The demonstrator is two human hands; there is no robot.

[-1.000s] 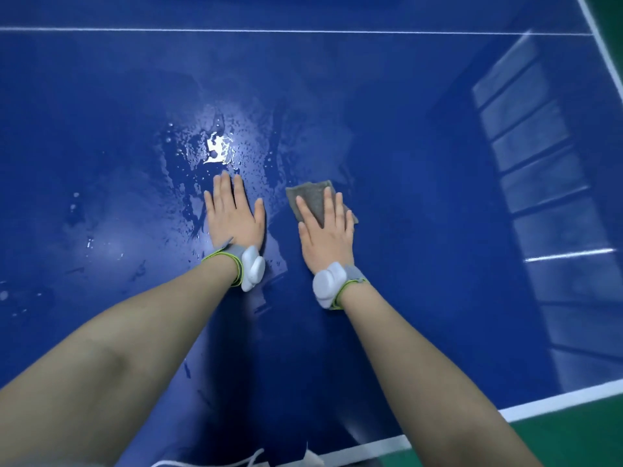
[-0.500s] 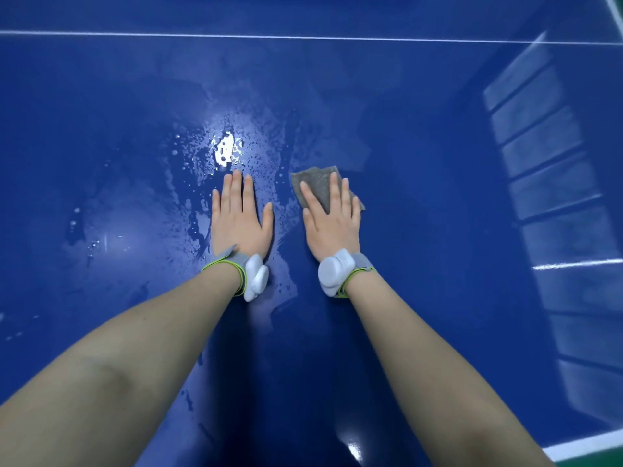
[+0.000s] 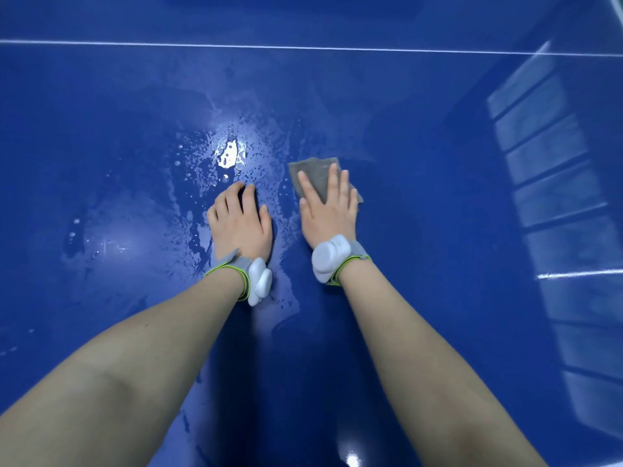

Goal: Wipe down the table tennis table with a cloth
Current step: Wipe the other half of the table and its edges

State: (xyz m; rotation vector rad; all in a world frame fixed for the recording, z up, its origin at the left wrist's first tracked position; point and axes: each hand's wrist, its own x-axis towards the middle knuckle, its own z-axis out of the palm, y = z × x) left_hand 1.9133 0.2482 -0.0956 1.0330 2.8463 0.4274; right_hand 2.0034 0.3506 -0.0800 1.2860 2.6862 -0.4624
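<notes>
The blue table tennis table [image 3: 438, 214] fills the view, wet and streaked in the middle. A small grey cloth [image 3: 315, 173] lies flat on it, and my right hand [image 3: 328, 210] presses down on the cloth with the fingers spread over it. Just left of it, my left hand [image 3: 241, 220] rests on the wet surface, fingers curled under at the knuckles, holding nothing. Both wrists carry white sensor bands.
A thin white line [image 3: 303, 47] crosses the table at the far side. Water drops and a bright glare spot [image 3: 229, 156] sit just beyond my left hand. Window reflections [image 3: 556, 197] show on the right part of the table.
The fingers of my left hand have curled in from lying flat. My right hand with the cloth stays in about the same place. The view has shifted forward, so the near table edge is out of sight.
</notes>
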